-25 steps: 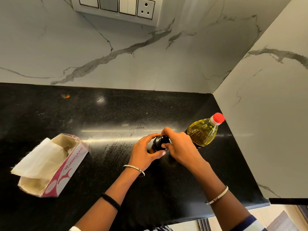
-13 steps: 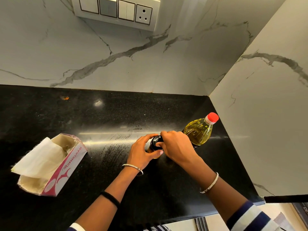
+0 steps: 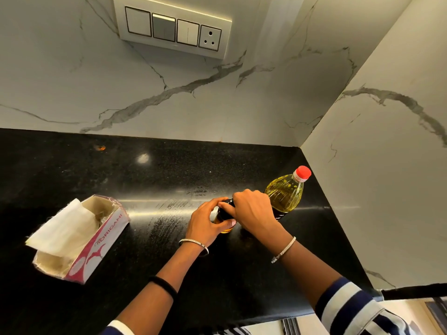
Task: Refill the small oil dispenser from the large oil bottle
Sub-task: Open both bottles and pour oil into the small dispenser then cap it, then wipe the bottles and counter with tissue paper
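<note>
The small oil dispenser (image 3: pixel 224 215) stands on the black counter (image 3: pixel 157 180), dark on top with amber oil low down. My left hand (image 3: pixel 205 224) wraps its body from the left. My right hand (image 3: pixel 252 210) closes over its black top from the right and hides most of it. Just behind my right hand stands the large oil bottle (image 3: pixel 285 193), upright, full of yellow oil, with its red cap (image 3: pixel 302 172) on.
An opened pink and white tissue box (image 3: pixel 79 240) lies at the left of the counter. Marble walls meet in a corner at the back right. A switch panel (image 3: pixel 173 30) sits on the back wall. The counter's front edge runs below my forearms.
Both hands keep their grip on the dispenser. My right hand has turned slightly over the top, and the view has tilted up a little.
</note>
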